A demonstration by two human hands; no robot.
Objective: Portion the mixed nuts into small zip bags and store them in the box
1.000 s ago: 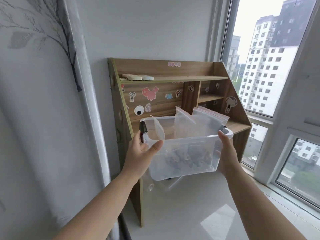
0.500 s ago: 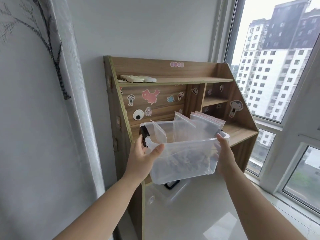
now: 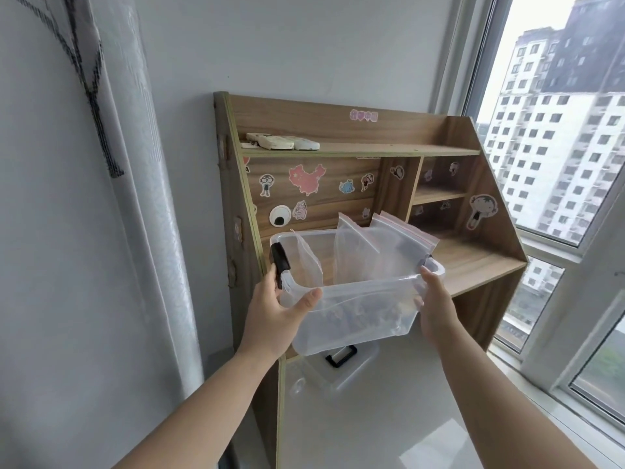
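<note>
Zip bags (image 3: 378, 245) stand upright inside the clear plastic box (image 3: 355, 316) you hold up in front of the wooden desk shelf (image 3: 473, 262), with their red-edged tops poking above its rim. Dark nuts (image 3: 358, 314) show blurred through the box's near wall, low down in the bags. Your left hand (image 3: 274, 313) grips the box's left end, thumb laid along the near wall and fingers curled under the rim just below the black latch (image 3: 280, 258). Your right hand (image 3: 434, 306) holds the right end, thumb up against the rim and the other fingers hidden behind the wall. The box is tilted, its left end lower and nearer to you, and it sits in the air, apart from the shelf's lower board. Below it a clear lid (image 3: 338, 367) with a black clip lies on the white surface (image 3: 389, 418). Two pale remote controls (image 3: 280, 142) lie on the top shelf, stickers (image 3: 307, 179) dot the back panel, and a window (image 3: 554, 130) is on your right.
</note>
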